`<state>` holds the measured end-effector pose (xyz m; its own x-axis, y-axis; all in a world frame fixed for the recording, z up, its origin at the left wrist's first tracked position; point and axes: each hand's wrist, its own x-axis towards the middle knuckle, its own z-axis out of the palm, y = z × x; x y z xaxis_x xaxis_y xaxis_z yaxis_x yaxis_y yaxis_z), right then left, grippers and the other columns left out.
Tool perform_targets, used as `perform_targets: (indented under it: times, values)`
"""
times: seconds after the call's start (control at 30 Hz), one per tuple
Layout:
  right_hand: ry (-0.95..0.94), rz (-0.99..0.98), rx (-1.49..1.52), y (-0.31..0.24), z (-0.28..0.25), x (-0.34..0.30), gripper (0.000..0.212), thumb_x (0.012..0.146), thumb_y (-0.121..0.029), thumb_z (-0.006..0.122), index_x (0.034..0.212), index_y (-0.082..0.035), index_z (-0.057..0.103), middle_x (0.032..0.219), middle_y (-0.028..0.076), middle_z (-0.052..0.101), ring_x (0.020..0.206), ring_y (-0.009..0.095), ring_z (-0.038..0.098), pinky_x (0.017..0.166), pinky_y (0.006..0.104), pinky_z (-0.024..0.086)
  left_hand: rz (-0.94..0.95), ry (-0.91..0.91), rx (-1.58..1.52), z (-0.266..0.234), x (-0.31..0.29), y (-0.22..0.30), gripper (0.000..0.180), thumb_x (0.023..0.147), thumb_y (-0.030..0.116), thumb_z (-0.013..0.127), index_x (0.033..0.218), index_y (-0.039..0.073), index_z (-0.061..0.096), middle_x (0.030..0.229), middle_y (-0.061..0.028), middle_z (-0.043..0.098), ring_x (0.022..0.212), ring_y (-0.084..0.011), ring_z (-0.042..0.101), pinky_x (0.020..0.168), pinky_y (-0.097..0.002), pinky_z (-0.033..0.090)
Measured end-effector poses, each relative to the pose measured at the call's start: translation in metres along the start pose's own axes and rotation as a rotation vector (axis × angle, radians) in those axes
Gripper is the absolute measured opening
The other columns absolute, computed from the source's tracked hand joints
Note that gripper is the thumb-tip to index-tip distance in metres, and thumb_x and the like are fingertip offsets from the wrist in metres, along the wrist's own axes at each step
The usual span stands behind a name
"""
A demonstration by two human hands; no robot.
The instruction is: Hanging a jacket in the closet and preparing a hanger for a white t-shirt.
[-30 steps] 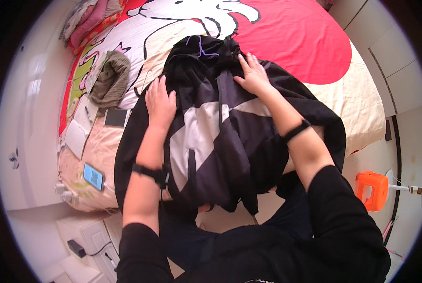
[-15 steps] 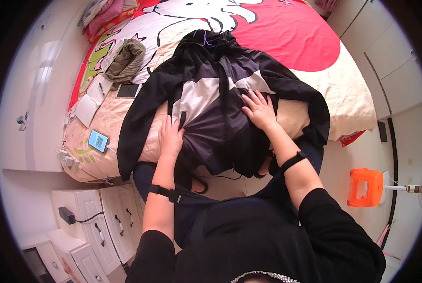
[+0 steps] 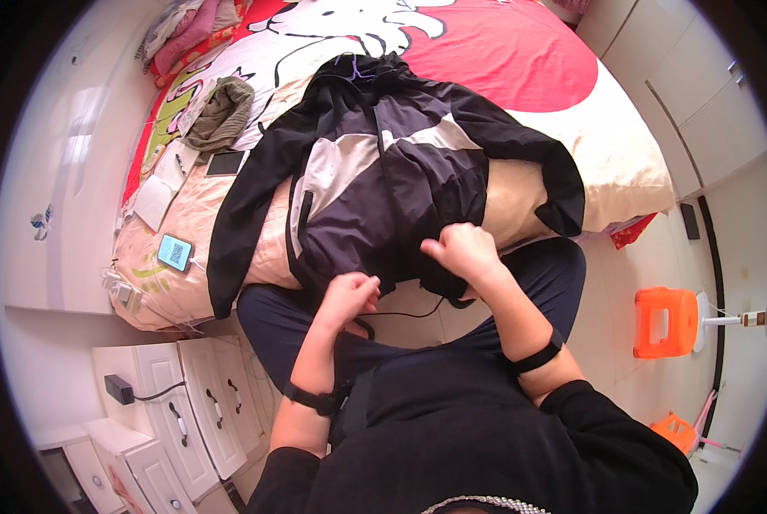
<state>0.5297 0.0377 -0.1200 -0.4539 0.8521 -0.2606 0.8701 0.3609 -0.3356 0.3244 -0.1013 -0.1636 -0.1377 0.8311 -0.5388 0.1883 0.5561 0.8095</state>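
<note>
The left hand (image 3: 346, 301) has its fingers curled in at the jacket's lower hem, and the right hand (image 3: 471, 255) is bent over the hem farther right, thumb pointing inward; I cannot tell whether either grip pinches the cloth. The two hands are apart, with a stretch of hem between them. The jacket (image 3: 426, 184), black with dark grey and pale panels, lies spread on the bed (image 3: 623, 163), its hem at the near edge and its sleeves reaching out to both sides; a thin purple piece (image 3: 362, 75) shows at its collar end. Left of the jacket, a phone (image 3: 174, 253) with a lit screen lies near the bed's edge, and beyond it are an open notebook (image 3: 154, 203), a dark-screened tablet (image 3: 222, 164) and a crumpled olive-brown cloth (image 3: 220, 116). An orange stool (image 3: 681, 321) stands on the floor at right; white drawers (image 3: 156, 368) stand at lower left.
</note>
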Motion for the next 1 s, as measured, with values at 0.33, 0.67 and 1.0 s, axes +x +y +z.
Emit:
perform_targets:
  times: [0.33,0.67,1.0]
  values:
    - [-0.497,0.106,-0.142,0.039,0.061,0.002,0.061,0.077,-0.057,0.064,0.109,-0.005,0.067,0.109,0.014,0.066,0.102,0.03,0.063,0.086,0.039,0.05,-0.539,-0.224,0.129,0.039,0.036,-0.043,0.086,0.081,0.066,0.055,0.138,0.003,0.038,0.132,-0.0211,0.046,0.112,-0.0314,0.053,0.077,-0.0464,0.05]
    - [-0.57,-0.168,0.55,0.027,0.004,-0.009,0.047,0.083,-0.032,0.066,0.11,0.005,0.057,0.104,0.017,0.063,0.095,0.029,0.062,0.075,0.0391,0.049,-0.35,0.042,-0.629,0.017,0.034,-0.044,0.048,0.089,0.036,0.063,0.121,0.001,0.054,0.114,-0.012,0.059,0.106,-0.0258,0.055,0.087,-0.0386,0.047]
    - [-0.56,0.038,1.558,0.01,-0.05,-0.067,0.027,0.094,-0.022,0.055,0.111,-0.001,0.057,0.103,0.009,0.064,0.088,0.019,0.065,0.073,0.036,0.056,0.002,-0.095,-0.85,0.014,-0.068,0.068,0.027,0.096,0.021,0.053,0.108,-0.003,0.057,0.102,-0.0182,0.065,0.084,-0.024,0.066,0.073,-0.0344,0.055]
